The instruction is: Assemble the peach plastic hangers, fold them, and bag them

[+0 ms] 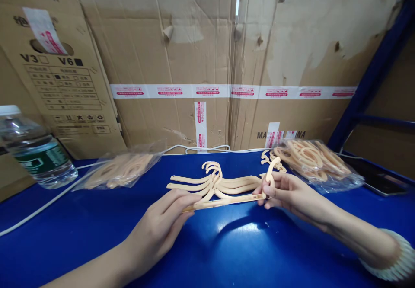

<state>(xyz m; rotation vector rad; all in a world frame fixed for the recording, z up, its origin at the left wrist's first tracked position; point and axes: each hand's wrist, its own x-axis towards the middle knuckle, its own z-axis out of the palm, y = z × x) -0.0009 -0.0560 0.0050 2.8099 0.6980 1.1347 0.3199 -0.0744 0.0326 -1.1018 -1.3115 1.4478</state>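
Note:
My left hand (165, 223) is closed on the left end of a beige plastic clothes hanger arm (223, 202), held low above the blue table. Between the thumb and fingers of my right hand (288, 193) is a curved beige hook (274, 164), its lower end touching the right end of that arm. Just behind lie several beige hangers (238, 183) in a row, their hooks (212, 166) pointing away from me. Loose small hook pieces (266, 157) rest behind my right hand.
Clear bags of beige hanger parts lie at back left (121, 171) and back right (311, 160). A water bottle (39, 158) stands at left near a white cable (39, 212). A dark phone (376, 177) sits at right. Cardboard (171, 63) walls the back of the blue table (227, 253).

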